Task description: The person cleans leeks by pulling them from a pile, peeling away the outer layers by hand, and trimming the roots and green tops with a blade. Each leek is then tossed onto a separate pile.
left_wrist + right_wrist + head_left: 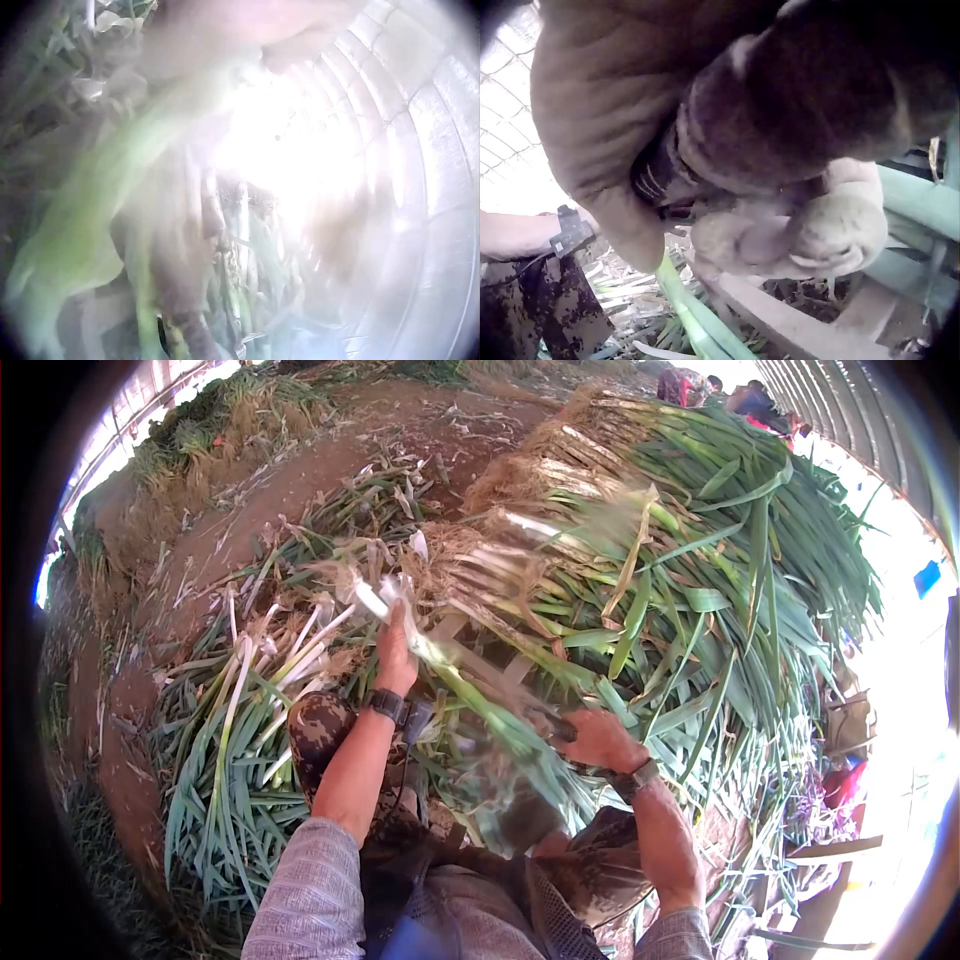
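Observation:
My left hand grips a large green onion by its white stem near the root end. Its green leaves slant down to the right, over my lap. In the left wrist view the same green onion is blurred and pale under the fingers. My right hand holds a dark-handled knife beside the leaves; its blade is a brownish blur along the stalk. The right wrist view shows curled fingers round the dark handle, with a green stalk below.
A big pile of green onions lies ahead and right, roots to the left. Smaller onions lie at the left beside my knee. Bare soil with scattered trimmings stretches beyond. People are at the far right under a curved roof.

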Motion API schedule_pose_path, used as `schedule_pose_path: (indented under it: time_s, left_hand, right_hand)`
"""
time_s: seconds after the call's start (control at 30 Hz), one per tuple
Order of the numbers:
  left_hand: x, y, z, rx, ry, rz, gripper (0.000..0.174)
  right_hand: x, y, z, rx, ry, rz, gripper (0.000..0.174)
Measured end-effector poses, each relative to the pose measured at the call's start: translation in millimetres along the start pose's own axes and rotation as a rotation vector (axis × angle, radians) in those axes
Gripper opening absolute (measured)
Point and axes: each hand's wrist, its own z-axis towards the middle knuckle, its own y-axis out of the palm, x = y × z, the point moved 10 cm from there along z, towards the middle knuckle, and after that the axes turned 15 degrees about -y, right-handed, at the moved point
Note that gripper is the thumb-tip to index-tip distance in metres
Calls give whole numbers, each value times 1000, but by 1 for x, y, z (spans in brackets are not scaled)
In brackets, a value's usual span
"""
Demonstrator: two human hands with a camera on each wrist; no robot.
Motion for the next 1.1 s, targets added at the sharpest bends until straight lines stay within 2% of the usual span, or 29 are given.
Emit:
schedule_pose_path:
  time_s: [0.03, 0.07, 0.1, 0.17, 0.2, 0.27, 0.3, 0.37, 0.4, 0.43, 0.47, 0.5, 0.57, 0.6, 0.67, 0.7, 0.77, 0.83, 0.9, 0.97, 1.03, 1.07, 1.1]
  left_hand:
    - [6, 3, 0, -29, 20, 22, 44]
    - [6, 16, 3, -187, 15, 142, 50]
    - [13, 32, -25, -82, -49, 338, 49]
    - [3, 22, -24, 66, -83, 507, 42]
    - [1, 21, -22, 65, -85, 505, 42]
    - [11, 40, -23, -63, 142, 696, 35]
    - [12, 42, -25, -65, 139, 698, 35]
    - [39, 59, -45, 65, 503, 1010, 33]
    - [46, 55, -45, 63, 456, 792, 33]
    - [51, 51, -46, 62, 406, 575, 33]
    - [59, 43, -49, 149, 410, 377, 32]
    - [64, 41, -51, 164, 336, 300, 26]
    - [81, 34, -38, 121, 510, 338, 19]
    - [85, 42, -40, 117, 512, 338, 19]
    - [109, 69, -70, 214, 826, 629, 19]
    - [121, 81, -81, 213, 823, 627, 19]
    - [150, 119, -105, 213, 767, 825, 25]
    - [189, 137, -120, 139, 927, 870, 28]
    - [227, 151, -136, 194, 857, 1031, 28]
    - [272, 146, -138, 356, 1014, 1280, 31]
    - [291, 158, -177, 547, 1670, 1697, 36]
    - [313, 141, -177, 539, 1667, 1699, 36]
    - [327, 127, -170, 439, 1650, 1806, 36]
  right_hand:
    - [0, 1, -2, -29, 18, 45, 40]
    - [1, 4, -4, -58, 36, 89, 42]
    - [3, 5, -5, -57, 37, 91, 42]
    - [13, 10, -8, -66, 58, 29, 46]
    - [17, 16, -10, -68, 60, 28, 46]
    - [25, 31, -16, -61, 75, 62, 37]
    - [27, 31, -18, -61, 79, 65, 37]
    - [36, 14, -19, 36, 127, -31, 37]
    - [35, 4, -20, 37, 128, -35, 37]
    - [37, -15, -27, 98, 214, -19, 37]
    - [42, -28, -35, 159, 298, -2, 36]
    - [47, -30, -39, 159, 297, -3, 36]
    - [65, -26, -52, 59, 370, -21, 35]
    - [68, -24, -55, 39, 354, -2, 36]
    - [70, -19, -58, 67, 324, -6, 36]
    - [69, -18, -57, 89, 288, -13, 36]
    - [72, -15, -56, 87, 330, -36, 36]
    - [74, -16, -57, 92, 374, -56, 36]
    - [76, -14, -58, 61, 391, -31, 36]
    - [68, -25, -61, 30, 426, 35, 37]
    - [70, -20, -67, 0, 466, 102, 37]
    - [78, -18, -70, 15, 460, 56, 37]
    - [82, -18, -72, 29, 453, 9, 38]
